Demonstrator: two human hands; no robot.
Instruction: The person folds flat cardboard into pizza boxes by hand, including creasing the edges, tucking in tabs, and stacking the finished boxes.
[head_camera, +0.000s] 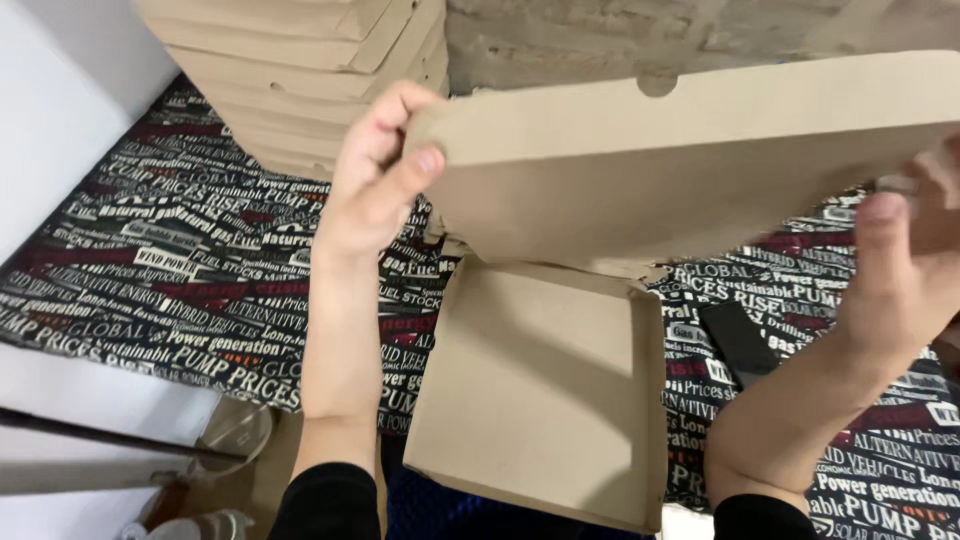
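Note:
A flat brown cardboard box (545, 390) lies partly folded in front of me, its shallow tray below and its lid panel (680, 165) raised above. My left hand (372, 185) pinches the lid's left corner between thumb and fingers. My right hand (905, 265) grips the lid's right end, thumb on top. Both forearms wear dark sleeves near the bottom edge.
A stack of folded cardboard boxes (300, 70) stands at the back left. A dark cloth with printed lettering (150, 270) covers the surface. A dark flat object (738, 340) lies on the cloth right of the tray. White panels (70, 110) border the left side.

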